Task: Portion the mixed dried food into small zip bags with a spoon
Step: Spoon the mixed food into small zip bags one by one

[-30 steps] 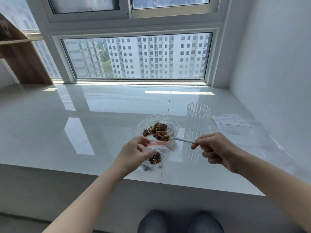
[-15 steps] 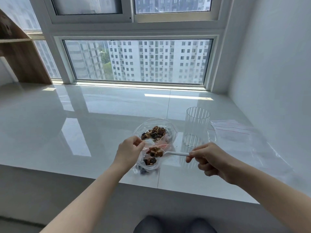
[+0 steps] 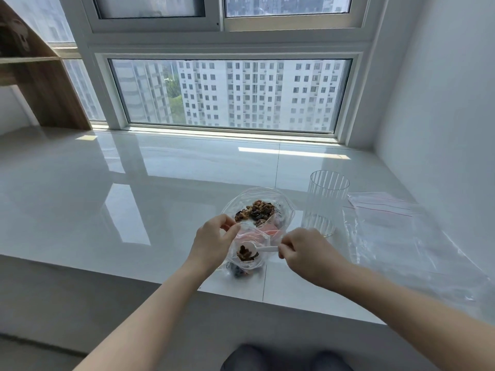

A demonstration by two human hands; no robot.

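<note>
Two bare hands worked at the near edge of a glossy white sill [image 3: 134,199] below a window [image 3: 230,95]. The left hand [image 3: 211,243] pinched the mouth of a small clear zip bag [image 3: 247,263], holding it agape. The right hand [image 3: 305,251] pinched the handle of a white spoon [image 3: 263,249], its bowl inside the bag and heaped with brown dried food [image 3: 245,254]. Darker pieces appeared to lie at the bag's bottom, though blur hid detail. Just behind stood a clear bowl [image 3: 288,207] of the nut-brown and dark mix, a ribbed glass [image 3: 325,204] beside it, and flat spare bags [image 3: 396,231] to the right.
</note>
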